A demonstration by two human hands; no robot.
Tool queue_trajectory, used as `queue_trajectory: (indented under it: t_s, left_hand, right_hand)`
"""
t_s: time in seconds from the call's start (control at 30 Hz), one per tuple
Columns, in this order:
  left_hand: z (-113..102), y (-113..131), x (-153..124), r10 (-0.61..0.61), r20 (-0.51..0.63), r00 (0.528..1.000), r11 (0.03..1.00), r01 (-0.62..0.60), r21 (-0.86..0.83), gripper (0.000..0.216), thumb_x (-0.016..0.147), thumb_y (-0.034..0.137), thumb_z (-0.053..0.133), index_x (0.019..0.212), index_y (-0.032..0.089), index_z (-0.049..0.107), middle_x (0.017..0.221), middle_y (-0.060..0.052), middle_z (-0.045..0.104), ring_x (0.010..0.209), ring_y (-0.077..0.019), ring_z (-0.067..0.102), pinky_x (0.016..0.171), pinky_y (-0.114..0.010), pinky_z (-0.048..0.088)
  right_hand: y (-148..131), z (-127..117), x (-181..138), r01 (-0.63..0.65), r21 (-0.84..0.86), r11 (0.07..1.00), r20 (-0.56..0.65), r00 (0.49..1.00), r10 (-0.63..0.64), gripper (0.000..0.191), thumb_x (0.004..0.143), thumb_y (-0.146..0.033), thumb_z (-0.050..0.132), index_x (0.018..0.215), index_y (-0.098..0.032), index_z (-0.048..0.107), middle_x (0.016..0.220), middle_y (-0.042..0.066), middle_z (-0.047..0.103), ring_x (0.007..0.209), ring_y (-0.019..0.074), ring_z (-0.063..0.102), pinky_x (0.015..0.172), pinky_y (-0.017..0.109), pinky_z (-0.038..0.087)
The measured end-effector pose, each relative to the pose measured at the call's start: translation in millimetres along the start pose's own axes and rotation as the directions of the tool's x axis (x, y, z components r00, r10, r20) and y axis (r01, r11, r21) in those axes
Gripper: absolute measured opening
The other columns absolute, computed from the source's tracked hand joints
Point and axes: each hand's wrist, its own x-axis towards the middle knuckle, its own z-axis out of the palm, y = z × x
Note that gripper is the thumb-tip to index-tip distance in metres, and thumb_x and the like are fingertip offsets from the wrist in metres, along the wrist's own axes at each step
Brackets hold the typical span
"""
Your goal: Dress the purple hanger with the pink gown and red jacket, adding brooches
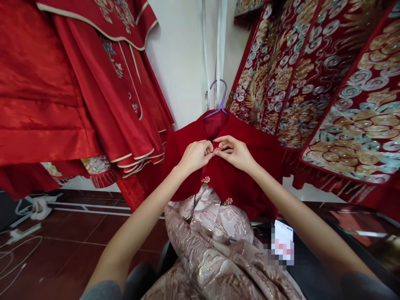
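A dark red velvet jacket (256, 166) hangs in front of me on a purple hanger (223, 100). My left hand (198, 154) and my right hand (234, 152) meet at its front opening, just below the collar. Between their pinched fingers sits an ornate button (217, 148), partly covered by the fingertips. Lower on the front, a flower-shaped button (206, 180) shows on the left edge and another flower button (228, 201) on the right. Beneath the jacket, shiny pinkish-gold brocade fabric (212, 258) spreads toward me in folds.
Red garments with cream trim (115, 91) hang at the left. Heavily embroidered red garments (312, 83) with fringes hang at the right. A white rack pole (221, 50) stands behind the jacket. A phone (283, 241) lies on a dark surface at right; cables (21, 258) trail on the floor.
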Motion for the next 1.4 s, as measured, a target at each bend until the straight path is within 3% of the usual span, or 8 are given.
queue_trajectory:
  t_s: [0.2, 0.33, 0.53, 0.87, 1.07, 1.23, 1.3, 1.4]
  left_hand:
    - [3.5, 0.5, 4.4, 0.050, 0.013, 0.999, 0.998, -0.050, -0.026, 0.009, 0.074, 0.009, 0.060, 0.071, 0.018, 0.060, 0.071, -0.001, 0.063, 0.063, -0.0145, 0.059, 0.061, -0.025, 0.045]
    - [19.0, -2.3, -3.8, -0.125, -0.049, 0.991, 0.948, 0.104, -0.302, 0.009, 0.073, 0.009, 0.062, 0.080, 0.015, 0.062, 0.078, -0.004, 0.067, 0.069, -0.0143, 0.062, 0.067, -0.026, 0.050]
    - [38.5, -2.9, -40.0, -0.458, 0.071, 0.886, 0.330, 0.244, -0.912, 0.027, 0.087, 0.030, 0.056, 0.109, 0.014, 0.062, 0.114, -0.013, 0.067, 0.101, -0.0197, 0.065, 0.092, -0.037, 0.052]
    - [35.9, 15.7, -73.2, -0.406, 0.300, 0.864, -0.146, 0.263, -0.954, 0.051, 0.092, 0.054, 0.042, 0.117, 0.016, 0.065, 0.133, -0.015, 0.058, 0.129, -0.0285, 0.050, 0.110, -0.046, 0.036]
    - [56.5, 24.3, -73.4, -0.480, 0.285, 0.830, -0.157, 0.238, -0.958, 0.051, 0.090, 0.058, 0.044, 0.115, 0.021, 0.067, 0.135, -0.008, 0.058, 0.135, -0.0261, 0.043, 0.110, -0.041, 0.037]
    - [70.5, 16.2, -94.9, -0.783, 0.153, 0.603, -0.105, 0.113, -0.988, 0.033, 0.086, 0.043, 0.057, 0.099, 0.016, 0.069, 0.105, -0.009, 0.071, 0.105, -0.0227, 0.065, 0.093, -0.034, 0.051]
    - [67.4, 7.6, -105.9, -0.842, 0.119, 0.525, -0.058, 0.132, -0.990, 0.031, 0.086, 0.040, 0.056, 0.092, 0.012, 0.069, 0.096, -0.011, 0.072, 0.092, -0.0209, 0.069, 0.086, -0.034, 0.054]
    - [60.4, -1.8, -116.3, -0.841, 0.040, 0.539, 0.068, 0.178, -0.982, 0.033, 0.081, 0.042, 0.063, 0.090, 0.010, 0.069, 0.091, -0.013, 0.072, 0.082, -0.0185, 0.070, 0.081, -0.033, 0.055]
  right_hand:
    - [6.7, 0.5, 4.0, 0.064, -0.061, 0.996, 0.076, 0.995, -0.059, 0.036, 0.076, -0.023, 0.066, 0.111, -0.018, 0.060, 0.088, 0.003, 0.058, 0.078, 0.0142, 0.059, 0.073, 0.030, 0.055]
    - [13.4, 12.9, -6.4, 0.123, -0.096, 0.988, -0.030, 0.992, -0.126, 0.042, 0.079, -0.023, 0.062, 0.119, -0.020, 0.049, 0.100, 0.005, 0.053, 0.083, 0.0145, 0.057, 0.074, 0.031, 0.054]
    - [13.7, 46.3, -64.8, 0.180, -0.219, 0.959, -0.113, 0.972, -0.208, 0.090, 0.071, -0.030, 0.074, 0.142, -0.026, 0.019, 0.146, 0.016, 0.023, 0.125, 0.0282, 0.044, 0.099, 0.047, 0.048]
    - [-8.3, 40.3, -109.2, -0.039, -0.329, 0.943, -0.415, 0.904, -0.107, 0.041, 0.081, -0.013, 0.056, 0.120, -0.022, 0.048, 0.102, 0.006, 0.059, 0.092, 0.0188, 0.061, 0.084, 0.037, 0.053]
    - [-42.2, 54.5, -104.2, 0.042, -0.055, 0.998, -0.268, 0.962, -0.055, 0.040, 0.081, -0.019, 0.065, 0.118, -0.024, 0.050, 0.106, 0.005, 0.063, 0.098, 0.0171, 0.064, 0.086, 0.033, 0.055]
    - [-23.6, 79.0, -95.4, 0.012, 0.053, 0.999, 0.056, 0.998, -0.015, 0.043, 0.091, -0.026, 0.053, 0.133, -0.026, 0.047, 0.134, 0.007, 0.055, 0.122, 0.0194, 0.054, 0.102, 0.039, 0.049]
    - [-14.5, 84.7, -93.5, -0.009, 0.070, 0.998, 0.010, 1.000, 0.009, 0.038, 0.094, -0.026, 0.048, 0.132, -0.027, 0.050, 0.131, 0.007, 0.057, 0.120, 0.0186, 0.055, 0.100, 0.038, 0.050]
    - [-4.0, 92.0, -90.9, -0.051, 0.141, 0.989, -0.131, 0.989, 0.070, 0.027, 0.091, -0.028, 0.053, 0.117, -0.025, 0.059, 0.111, 0.006, 0.063, 0.102, 0.0169, 0.062, 0.091, 0.034, 0.054]
